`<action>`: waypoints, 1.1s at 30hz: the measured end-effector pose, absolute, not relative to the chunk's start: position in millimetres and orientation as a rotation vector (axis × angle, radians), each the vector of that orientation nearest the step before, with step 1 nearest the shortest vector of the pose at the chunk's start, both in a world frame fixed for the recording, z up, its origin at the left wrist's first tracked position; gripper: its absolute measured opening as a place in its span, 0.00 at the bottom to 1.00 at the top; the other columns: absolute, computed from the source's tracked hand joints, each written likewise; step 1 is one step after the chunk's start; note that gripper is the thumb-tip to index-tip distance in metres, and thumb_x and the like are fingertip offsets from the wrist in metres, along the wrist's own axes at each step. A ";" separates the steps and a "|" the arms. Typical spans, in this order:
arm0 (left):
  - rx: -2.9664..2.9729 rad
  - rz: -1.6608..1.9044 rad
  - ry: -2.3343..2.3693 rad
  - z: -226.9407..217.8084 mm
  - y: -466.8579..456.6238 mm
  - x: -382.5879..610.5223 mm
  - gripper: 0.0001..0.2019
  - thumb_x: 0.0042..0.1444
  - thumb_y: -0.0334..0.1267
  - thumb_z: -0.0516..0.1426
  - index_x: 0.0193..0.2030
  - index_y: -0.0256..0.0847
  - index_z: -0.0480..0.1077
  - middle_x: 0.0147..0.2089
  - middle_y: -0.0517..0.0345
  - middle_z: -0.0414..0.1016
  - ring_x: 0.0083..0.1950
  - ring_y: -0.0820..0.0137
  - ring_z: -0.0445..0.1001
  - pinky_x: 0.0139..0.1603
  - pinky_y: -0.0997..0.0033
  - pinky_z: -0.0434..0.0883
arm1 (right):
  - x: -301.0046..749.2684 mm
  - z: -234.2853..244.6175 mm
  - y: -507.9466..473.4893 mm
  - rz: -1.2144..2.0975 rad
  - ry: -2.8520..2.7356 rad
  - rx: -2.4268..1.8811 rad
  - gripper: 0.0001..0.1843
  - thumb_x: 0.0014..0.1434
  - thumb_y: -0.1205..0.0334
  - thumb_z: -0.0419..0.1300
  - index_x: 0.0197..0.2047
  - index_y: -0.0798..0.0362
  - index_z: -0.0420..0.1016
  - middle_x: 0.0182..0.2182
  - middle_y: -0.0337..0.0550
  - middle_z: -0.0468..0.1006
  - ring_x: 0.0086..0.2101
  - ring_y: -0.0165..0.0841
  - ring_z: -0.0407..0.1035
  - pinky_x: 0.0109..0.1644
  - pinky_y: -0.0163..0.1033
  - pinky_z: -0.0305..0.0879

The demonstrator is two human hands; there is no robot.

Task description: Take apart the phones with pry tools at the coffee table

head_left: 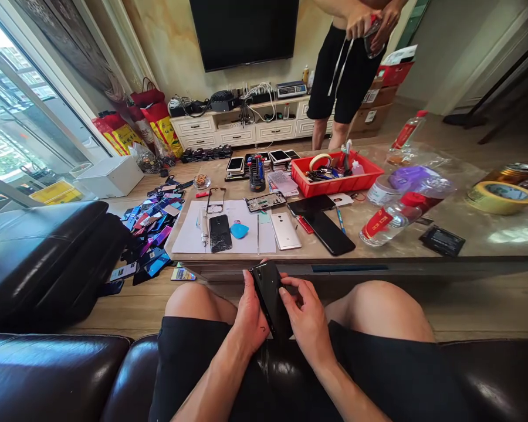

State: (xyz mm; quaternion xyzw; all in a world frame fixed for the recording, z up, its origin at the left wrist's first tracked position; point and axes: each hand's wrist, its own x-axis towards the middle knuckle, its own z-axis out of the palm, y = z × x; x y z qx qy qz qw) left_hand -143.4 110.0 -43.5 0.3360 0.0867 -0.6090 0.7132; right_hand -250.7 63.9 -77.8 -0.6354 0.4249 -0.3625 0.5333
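Observation:
A black phone (270, 296) is held tilted above my lap, its back with the camera bump facing up. My left hand (250, 313) wraps round its left edge, the thumb along the side. On the opposite edge, the fingers and thumb of my right hand (305, 310) pinch the phone. Just beyond on the table lie a cracked black phone (220, 233), a blue pick (239, 230), a thin metal tool (258, 233), a silver phone (285, 231) and a larger black phone (332, 232). A white pen-like screwdriver (203, 227) rests on white paper (187, 234).
A red tray (338, 184) of tools stands mid-table, near a screwdriver stand (257, 176). Plastic bottles (385, 223) and yellow tape (501, 198) are to the right. Many phones (156, 225) are heaped on the floor at left. Another person (347, 70) stands behind the table holding a bottle.

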 end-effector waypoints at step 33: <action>0.716 -1.557 0.132 -36.0 121.1 -120.6 0.31 0.66 0.62 0.49 0.67 0.44 0.66 0.46 0.46 0.82 0.42 0.55 0.82 0.48 0.46 0.79 | -276.4 -36.8 19.2 -0.790 0.869 -0.760 0.26 0.37 0.50 0.80 0.39 0.48 0.78 0.32 0.38 0.82 0.33 0.38 0.76 0.36 0.41 0.73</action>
